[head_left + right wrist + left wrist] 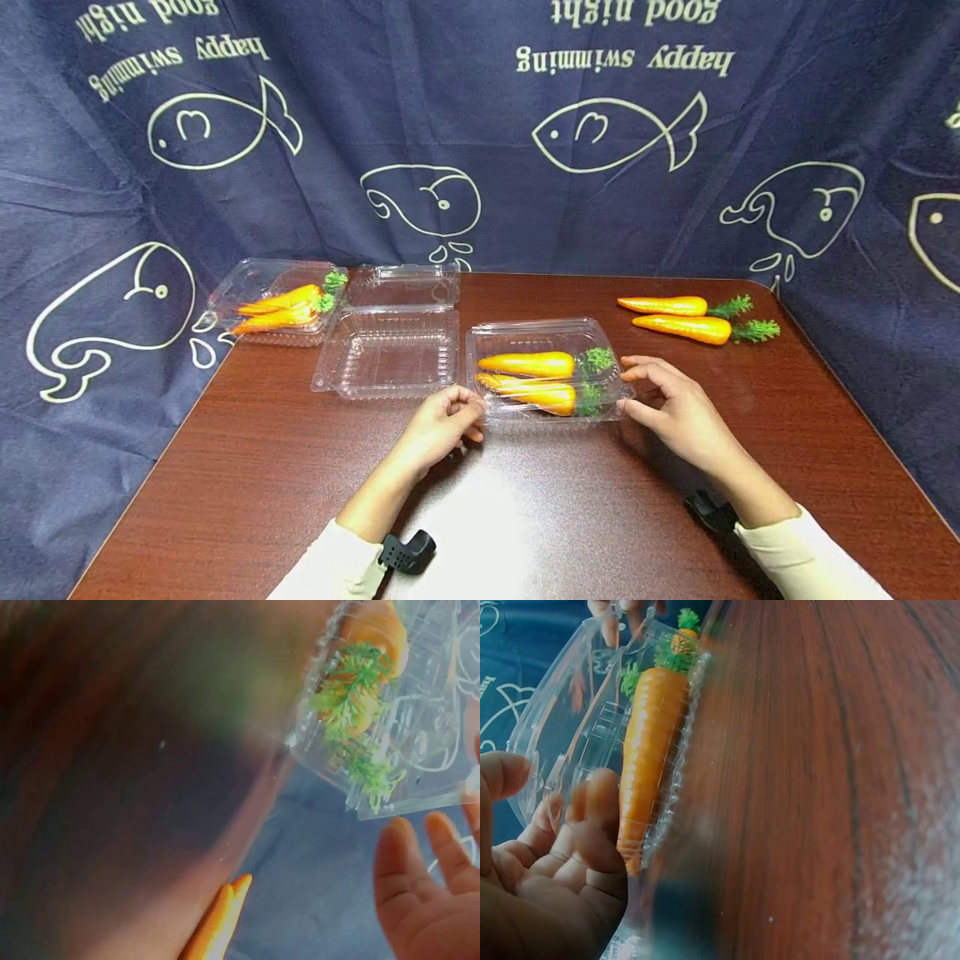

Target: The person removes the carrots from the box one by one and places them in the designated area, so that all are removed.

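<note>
A clear plastic clamshell box [540, 333] stands before me, its lid folded down over two orange carrots [528, 364] with green tops. In the left wrist view a gap shows between the lid [544, 712] and the base. My left hand [442, 423] pinches the box's front left corner between thumb and curled fingers. My right hand [678, 408] is at the right end, thumb and fingers spread apart, fingertips right at the lid's edge. The right wrist view shows those fingers [401, 855] fairly straight beside the box corner, near the green tops [349, 697].
Left of the box lies an unfolded clear clamshell [390, 354] with nothing in it. Behind it at far left, another clamshell [225, 287] holds carrots under its lid. Two loose carrots [678, 328] lie at the back right. A dark blue printed cloth [480, 108] hangs behind the brown table [247, 483].
</note>
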{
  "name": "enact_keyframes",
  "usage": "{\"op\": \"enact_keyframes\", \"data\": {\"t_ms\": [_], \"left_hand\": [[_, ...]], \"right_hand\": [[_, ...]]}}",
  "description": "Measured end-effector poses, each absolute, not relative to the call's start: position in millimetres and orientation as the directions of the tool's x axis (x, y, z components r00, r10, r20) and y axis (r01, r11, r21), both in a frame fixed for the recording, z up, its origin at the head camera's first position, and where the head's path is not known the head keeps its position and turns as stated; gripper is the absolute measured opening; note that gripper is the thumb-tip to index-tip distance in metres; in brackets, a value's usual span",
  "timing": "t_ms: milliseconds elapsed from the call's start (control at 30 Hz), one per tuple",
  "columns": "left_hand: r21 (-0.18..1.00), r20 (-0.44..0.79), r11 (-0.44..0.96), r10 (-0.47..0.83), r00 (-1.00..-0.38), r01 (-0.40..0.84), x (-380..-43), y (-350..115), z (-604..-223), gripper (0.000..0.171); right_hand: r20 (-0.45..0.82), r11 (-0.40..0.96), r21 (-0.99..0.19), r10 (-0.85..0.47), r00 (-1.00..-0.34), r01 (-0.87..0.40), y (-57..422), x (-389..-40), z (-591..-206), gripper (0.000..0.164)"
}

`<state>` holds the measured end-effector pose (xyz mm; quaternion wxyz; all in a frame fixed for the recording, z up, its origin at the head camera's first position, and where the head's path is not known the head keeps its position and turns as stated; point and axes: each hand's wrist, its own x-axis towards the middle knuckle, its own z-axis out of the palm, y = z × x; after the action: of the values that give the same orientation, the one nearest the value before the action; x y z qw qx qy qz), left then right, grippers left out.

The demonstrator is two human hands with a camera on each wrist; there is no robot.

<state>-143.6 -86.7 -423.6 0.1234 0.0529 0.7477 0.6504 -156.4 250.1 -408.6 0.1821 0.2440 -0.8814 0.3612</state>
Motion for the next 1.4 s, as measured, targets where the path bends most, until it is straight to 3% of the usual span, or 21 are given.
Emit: {"op": "enact_keyframes", "data": {"t_ms": [300, 633, 1000, 1400], "left_hand": [[0.976, -0.062, 0.218, 0.275, -0.959, -0.001, -142, -93, -425, 0.024], [0.966, -0.046, 0.258, 0.278, -0.96, 0.029, -143, -95, -429, 0.024], [0.968, -0.054, 0.251, 0.252, -0.966, 0.012, -144, -93, -431, 0.017], [0.967, -0.036, 0.253, 0.228, -0.973, 0.023, -143, -93, -428, 0.011]], "right_hand": [[0.585, 0.591, -0.5, -0.309, -0.75, -0.633, 251, -160, -407, 0.033], [0.585, 0.544, -0.569, -0.26, -0.768, -0.617, 245, -169, -394, 0.028], [0.614, 0.55, -0.544, -0.254, -0.747, -0.634, 243, -187, -385, 0.026], [0.601, 0.549, -0.571, -0.228, -0.766, -0.61, 237, -196, -370, 0.02]]}}
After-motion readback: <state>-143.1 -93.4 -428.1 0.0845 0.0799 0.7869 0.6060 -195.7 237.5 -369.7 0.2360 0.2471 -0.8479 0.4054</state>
